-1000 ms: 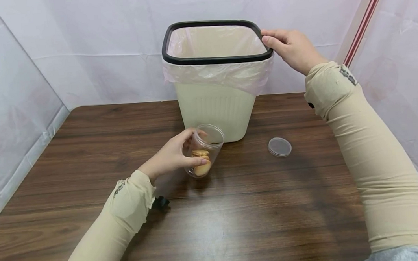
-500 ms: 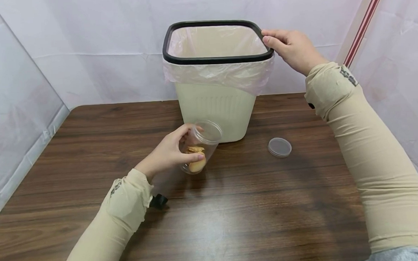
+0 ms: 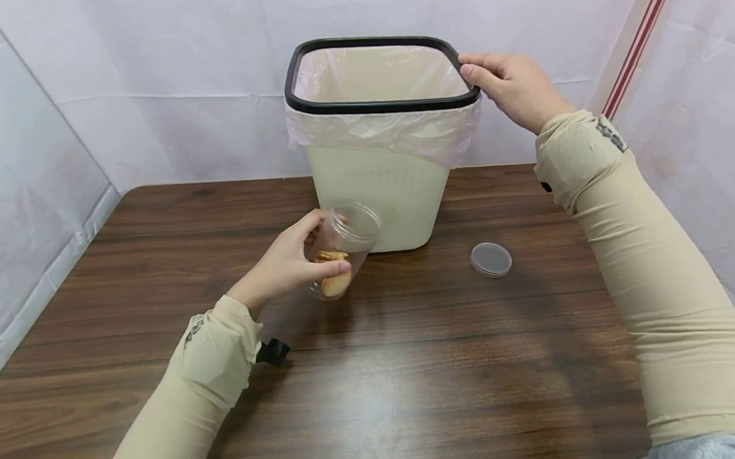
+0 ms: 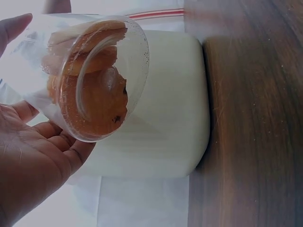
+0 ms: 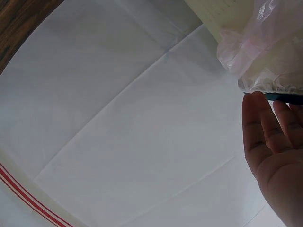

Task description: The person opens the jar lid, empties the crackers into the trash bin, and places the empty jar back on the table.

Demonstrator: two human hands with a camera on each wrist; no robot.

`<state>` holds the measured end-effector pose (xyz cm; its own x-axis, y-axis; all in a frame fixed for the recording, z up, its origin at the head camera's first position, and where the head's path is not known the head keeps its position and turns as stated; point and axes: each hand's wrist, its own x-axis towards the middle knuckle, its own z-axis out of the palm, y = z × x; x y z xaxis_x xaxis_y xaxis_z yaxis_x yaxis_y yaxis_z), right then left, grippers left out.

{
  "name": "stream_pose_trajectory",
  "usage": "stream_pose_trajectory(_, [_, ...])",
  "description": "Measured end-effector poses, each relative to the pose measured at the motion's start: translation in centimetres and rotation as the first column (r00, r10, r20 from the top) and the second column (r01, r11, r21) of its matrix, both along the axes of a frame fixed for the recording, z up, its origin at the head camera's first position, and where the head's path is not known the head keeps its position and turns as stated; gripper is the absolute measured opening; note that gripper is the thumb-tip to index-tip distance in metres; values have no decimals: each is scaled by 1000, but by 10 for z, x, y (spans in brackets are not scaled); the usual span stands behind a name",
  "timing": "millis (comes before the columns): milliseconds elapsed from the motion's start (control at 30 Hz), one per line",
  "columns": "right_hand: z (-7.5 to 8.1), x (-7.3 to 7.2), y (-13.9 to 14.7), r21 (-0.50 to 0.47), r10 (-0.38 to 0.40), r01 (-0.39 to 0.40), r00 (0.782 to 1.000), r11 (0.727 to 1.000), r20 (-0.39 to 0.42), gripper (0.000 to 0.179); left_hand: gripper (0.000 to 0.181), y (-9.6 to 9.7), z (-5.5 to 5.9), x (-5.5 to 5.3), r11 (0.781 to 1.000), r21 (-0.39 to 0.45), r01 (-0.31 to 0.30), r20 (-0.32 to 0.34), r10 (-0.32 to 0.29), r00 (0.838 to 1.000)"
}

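In the head view my left hand grips a clear plastic jar, thumb in front and fingers behind. The jar, without its lid, is held tilted with its mouth up and to the right, in front of a cream trash bin. Golden biscuit-like pieces lie at its bottom. At the bin's right rear corner, my right hand touches the black rim with fairly straight fingers. A thin pinkish bag lines the bin and hangs over its edge.
A round clear lid lies on the dark wooden table, right of the bin. White cloth hangs behind and at both sides. A black object shows by my left wrist.
My left hand has moved left and slightly up with the jar, which leans further to the right. The right hand stays at the rim, and the bin and lid have not moved.
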<state>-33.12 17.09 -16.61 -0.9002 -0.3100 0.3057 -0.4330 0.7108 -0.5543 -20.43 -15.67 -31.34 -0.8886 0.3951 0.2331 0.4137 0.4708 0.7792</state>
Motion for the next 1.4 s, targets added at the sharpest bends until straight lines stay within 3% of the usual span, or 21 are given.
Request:
stream_pose_trajectory(300, [0,0,0,-6,-1,1,1000,1000,-5,50,55,-8,7,-2,998,23,-51,-35,52,998])
stream_pose_trajectory(733, [0,2,-1,-21,-3,3,1000,1000,1,51,54,-22,22,1,988,-9,-153,-91,151,984])
stream_pose_trajectory(1200, [-2,1,-2,-19,7,-7,1000,1000,-1,50,59,-34,28,3,973,-22,-231,-89,228,969])
stream_pose_trajectory(1400, [-2,0,-2,-6,15,-15,1000,1000,-6,50,53,-39,29,3,965,-21,-261,-99,258,961])
